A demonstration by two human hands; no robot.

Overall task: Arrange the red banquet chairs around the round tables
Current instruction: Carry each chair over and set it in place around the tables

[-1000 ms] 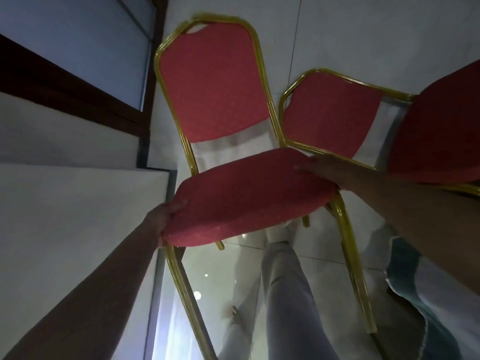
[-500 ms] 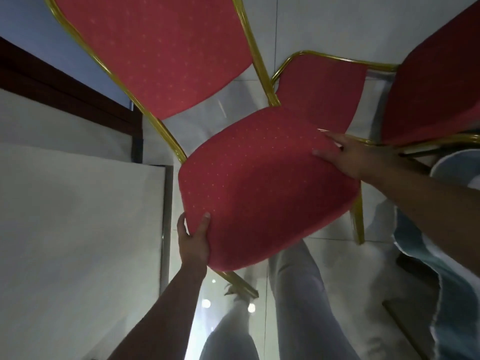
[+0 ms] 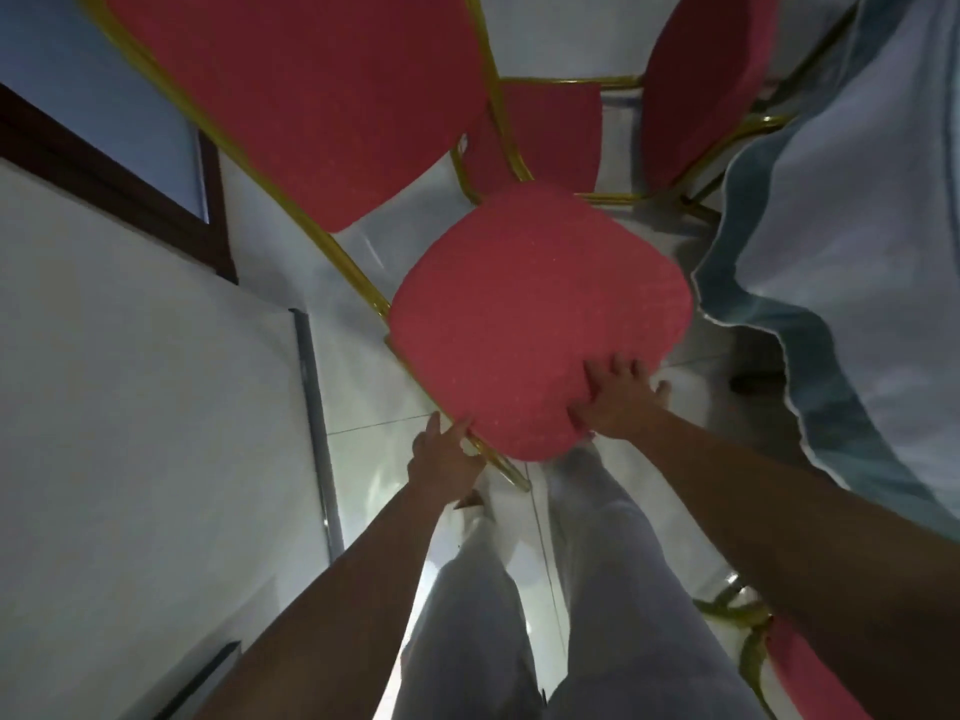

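Observation:
A red banquet chair [image 3: 535,304] with a gold frame stands tilted in front of me, its backrest [image 3: 311,96] filling the upper left. My right hand [image 3: 618,397] grips the near edge of the seat, fingers spread on top of the cushion. My left hand [image 3: 441,454] holds the gold frame at the seat's near left corner. A round table [image 3: 841,241] with a white cloth and teal hem hangs into view at the right, close beside the seat.
A second red chair [image 3: 545,132] and a third [image 3: 701,85] stand just behind the held one, next to the table. Part of another red chair [image 3: 810,678] shows at the bottom right. A white wall panel [image 3: 130,407] runs along the left. Glossy floor tiles lie below.
The chair has come lower and nearer to me, and the table has come into view on the right. Both hands slid to the seat's near edge, the right from its far side.

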